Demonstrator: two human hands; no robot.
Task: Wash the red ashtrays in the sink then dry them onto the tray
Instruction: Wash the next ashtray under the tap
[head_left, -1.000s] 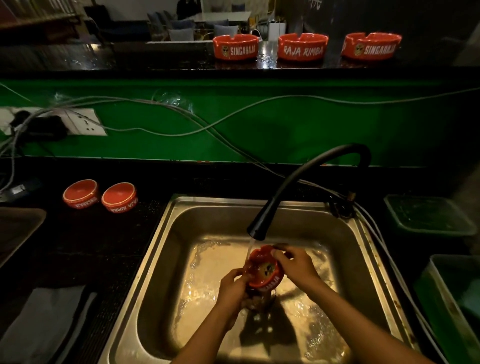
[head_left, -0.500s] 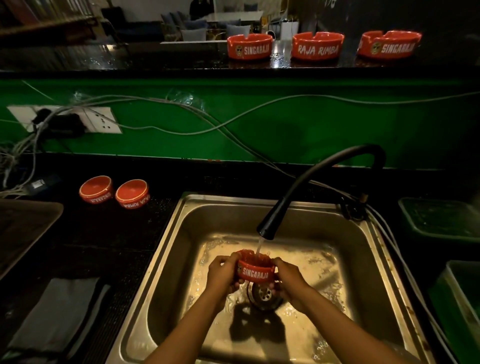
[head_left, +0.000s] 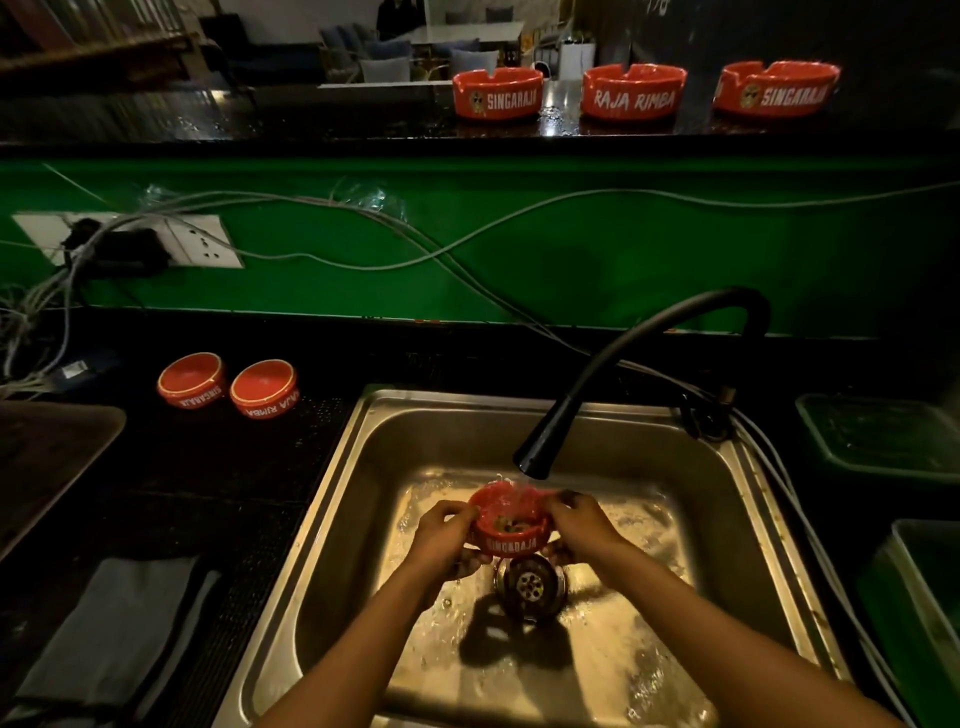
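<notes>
Over the sink (head_left: 332, 519), left hand (head_left: 441, 535) and right hand (head_left: 582, 525) curl round opposite rims of a red ashtray (head_left: 511, 525) under the faucet (head_left: 535, 460). It looks rigid, weighty, wet-slick, chippable; rim grips suit. Far counter (head_left: 260, 119) holds three more ashtrays (head_left: 497, 93).

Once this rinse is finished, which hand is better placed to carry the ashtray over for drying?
Left, probably. The left hand grips the wet red SINGARAJA ashtray on the side facing the grey folded cloth and dark brown tray; the right hand would cross over.
</notes>
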